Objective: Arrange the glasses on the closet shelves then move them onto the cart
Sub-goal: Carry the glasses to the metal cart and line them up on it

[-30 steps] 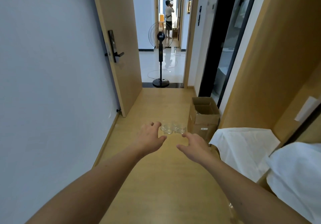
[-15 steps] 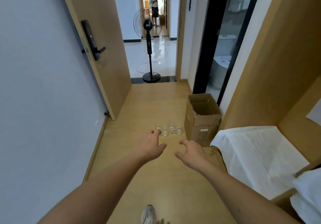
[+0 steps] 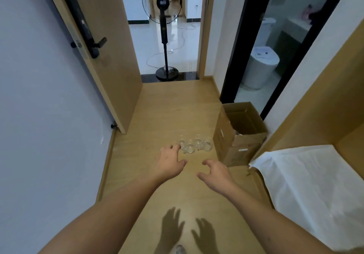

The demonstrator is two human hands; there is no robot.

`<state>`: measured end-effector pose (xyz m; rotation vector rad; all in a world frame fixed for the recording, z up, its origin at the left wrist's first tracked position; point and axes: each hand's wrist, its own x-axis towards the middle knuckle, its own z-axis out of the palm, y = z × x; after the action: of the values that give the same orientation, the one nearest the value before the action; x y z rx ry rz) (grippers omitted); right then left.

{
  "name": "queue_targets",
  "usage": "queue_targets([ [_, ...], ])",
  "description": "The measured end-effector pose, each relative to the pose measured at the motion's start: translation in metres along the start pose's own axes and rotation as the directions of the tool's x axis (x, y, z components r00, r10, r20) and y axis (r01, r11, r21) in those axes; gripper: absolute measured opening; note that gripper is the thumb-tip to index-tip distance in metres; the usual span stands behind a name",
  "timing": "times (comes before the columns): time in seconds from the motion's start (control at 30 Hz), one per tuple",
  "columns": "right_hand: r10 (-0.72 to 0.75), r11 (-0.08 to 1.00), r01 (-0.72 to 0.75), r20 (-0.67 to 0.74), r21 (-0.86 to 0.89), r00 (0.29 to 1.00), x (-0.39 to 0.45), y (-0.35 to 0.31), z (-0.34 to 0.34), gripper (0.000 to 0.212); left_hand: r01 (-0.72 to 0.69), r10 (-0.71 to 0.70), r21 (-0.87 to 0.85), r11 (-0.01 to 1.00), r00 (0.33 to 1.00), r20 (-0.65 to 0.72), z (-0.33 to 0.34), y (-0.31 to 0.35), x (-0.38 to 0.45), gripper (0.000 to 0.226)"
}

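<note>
Glasses are my target, but the wooden floor fills most of what I see, with the open door at left. A cardboard box stands open just right of the clear glasses, which sit clustered on the floor. My left hand and right hand reach forward, fingers spread and loosely bent, holding nothing.

I see both hands stretched forward over the wooden floor, left hand and right hand empty with fingers loosely spread. Clear glasses, perhaps four, stand clustered on the floor just beside an open cardboard box.
</note>
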<state>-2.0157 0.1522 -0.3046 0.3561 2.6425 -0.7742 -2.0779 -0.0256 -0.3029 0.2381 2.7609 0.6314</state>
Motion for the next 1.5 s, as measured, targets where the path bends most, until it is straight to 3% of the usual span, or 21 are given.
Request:
queue_targets([
  [0.3,0.044,0.999,-0.044,0.076,0.005,0.996,0.085,-0.017,-0.006,0.058,0.076,-0.072,-0.047,0.996,0.994,0.08,-0.003,-0.023,0.085,0.06],
  [0.53,0.027,0.999,-0.032,0.111,0.043,0.993,0.196,-0.023,-0.026,0.056,0.145,-0.138,-0.08,0.986,0.987,0.086,-0.002,-0.025,0.184,0.059],
  [0.83,0.08,0.976,-0.127,0.254,0.176,0.964,0.322,0.005,-0.052,0.05,0.274,-0.262,-0.026,0.961,0.941,0.213,0.011,-0.011,0.3,0.056],
  [0.97,0.098,0.966,-0.168,0.322,0.197,0.942,0.366,0.02,-0.051,0.051,0.396,-0.367,-0.094,0.914,0.902,0.226,0.02,-0.01,0.338,0.055],
  [1.27,0.23,0.893,-0.356,0.399,0.277,0.888,0.439,0.032,-0.026,0.046,0.527,-0.471,-0.114,0.842,0.822,0.319,0.055,-0.032,0.418,0.052],
  [1.5,0.344,0.825,-0.489,0.434,0.284,0.833,0.504,0.054,0.051,0.046,0.554,-0.462,-0.136,0.821,0.786,0.41,0.128,-0.078,0.485,0.046],
])
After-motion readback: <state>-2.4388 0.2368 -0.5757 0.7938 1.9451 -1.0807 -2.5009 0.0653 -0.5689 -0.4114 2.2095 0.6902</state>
